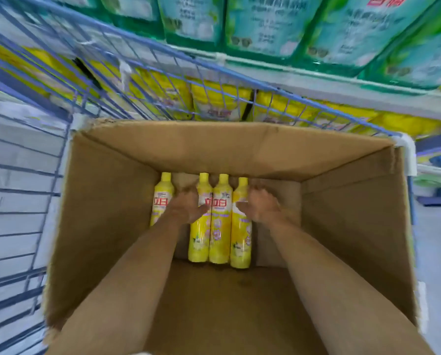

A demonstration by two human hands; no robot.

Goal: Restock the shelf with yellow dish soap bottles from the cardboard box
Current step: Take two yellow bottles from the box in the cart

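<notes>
- Yellow dish soap bottles (220, 226): four, lying flat on the floor of the cardboard box (240, 149), caps pointing away. Three touching side by side; lone bottle (160, 201) apart, near the left wall.
- Left hand (186, 207) down in the gap between the lone bottle and the trio, thumb side against the nearest of the three. Right hand (261, 206) at the outer flank of the rightmost, thumb over its label.
- Fingers of both hands loose and spread, nothing clasped yet. Motion blur, so exact contact hard to tell.
- Step in hand, by judgement: gathering the trio for one lift.
- To do it well: press in from both flanks at label height to trap the middle bottle, keep the row level, raise straight up past the deep walls.
- Likely risk: smooth round sides, middle bottle prone to dropping out.
- Box: deep, top open, seated in a blue wire cart (48, 196).
- Shelf (291, 70) beyond the cart: yellow pouches (214, 103) below, green packs (265, 21) above. No slot for bottles in view.
</notes>
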